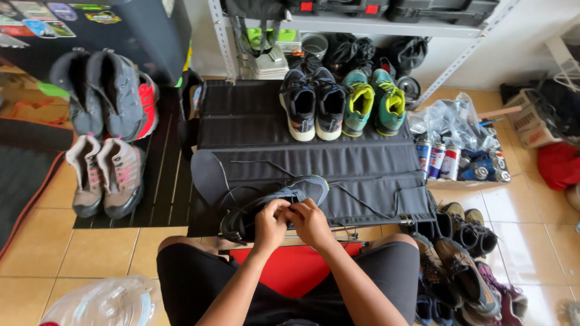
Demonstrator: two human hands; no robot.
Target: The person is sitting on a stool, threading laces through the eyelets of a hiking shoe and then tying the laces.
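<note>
A dark grey shoe (275, 202) is lying on its side at the near edge of a black padded mat (314, 130), its toe pointing up and to the right and its opening turned toward the person. Both hands are meeting at the shoe's upper edge: the left hand (270, 224) is pinching down on the shoe's lacing area with curled fingers, and the right hand (310, 222) is closing its fingers on the same spot, the 2 touching each other. A thin black lace (362, 202) is trailing away from the shoe across the mat to the right, and another strand is looping to the left. A dark insole (207, 176) is lying flat on the mat just beside the shoe's heel.

Farther up the mat, 2 black sneakers (314, 105) are standing side by side, and right next to them 2 teal sneakers with yellow-green linings (374, 102). To the left, on a slatted black mat (160, 181), 2 grey-pink hiking boots (106, 175) are sitting near 2 dark grey boots with red accents (106, 93). To the right of the padded mat, several spray cans (441, 160) are standing beside a clear plastic bag (450, 124). More shoes (465, 265) are piling up on the tiled floor (84, 247) by the person's right knee.
</note>
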